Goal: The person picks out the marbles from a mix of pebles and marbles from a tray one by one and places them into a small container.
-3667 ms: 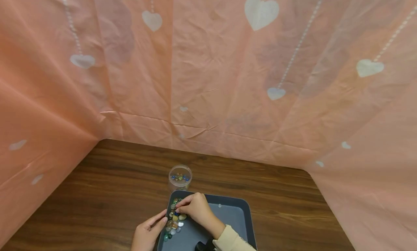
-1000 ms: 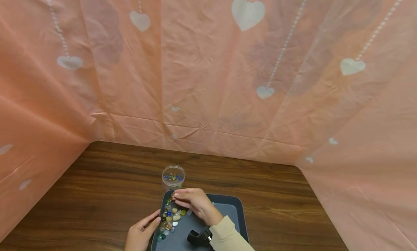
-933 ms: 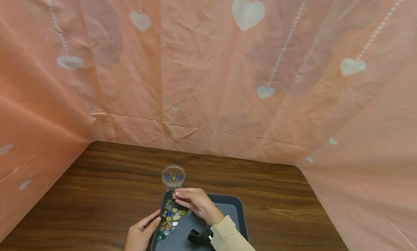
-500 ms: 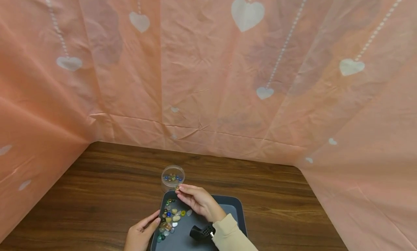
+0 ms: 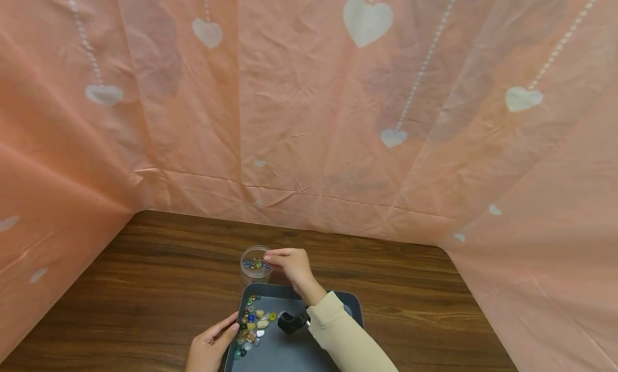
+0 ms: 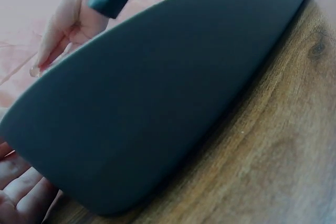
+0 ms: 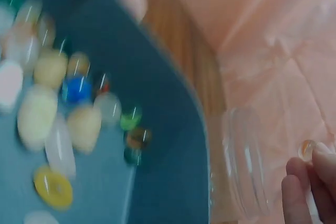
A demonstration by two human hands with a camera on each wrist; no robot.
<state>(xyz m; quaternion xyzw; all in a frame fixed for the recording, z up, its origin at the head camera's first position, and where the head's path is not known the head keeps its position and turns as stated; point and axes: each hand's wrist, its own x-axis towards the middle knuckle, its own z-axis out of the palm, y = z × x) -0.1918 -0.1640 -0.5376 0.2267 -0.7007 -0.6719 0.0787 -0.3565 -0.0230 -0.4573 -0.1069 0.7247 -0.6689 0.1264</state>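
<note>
My right hand (image 5: 293, 265) is over the right side of the rim of a clear round jar (image 5: 247, 276), which has several coloured marbles inside. In the right wrist view, its thumb and fingers pinch a clear marble (image 7: 306, 150) with an orange streak. My left hand (image 5: 208, 346) grips the left edge of a dark grey tray (image 5: 277, 356); its fingers (image 6: 26, 190) show at the tray's end in the left wrist view. Along the tray's left side lie small marbles, a blue marble (image 7: 77, 89), pale polished stones (image 7: 38, 116) and a yellow ring-shaped piece (image 7: 53, 188).
The tray and jar stand on a brown wooden table (image 5: 169, 286), the jar just behind the tray's far left corner. Pink cloth (image 5: 309, 119) with white hearts encloses the back and sides. A black wrist camera (image 5: 291, 322) hangs below my right wrist, over the tray.
My right hand has picked a marble from the tray's far left corner and carried it up and forward to the jar's mouth. The left hand stays on the tray edge.
</note>
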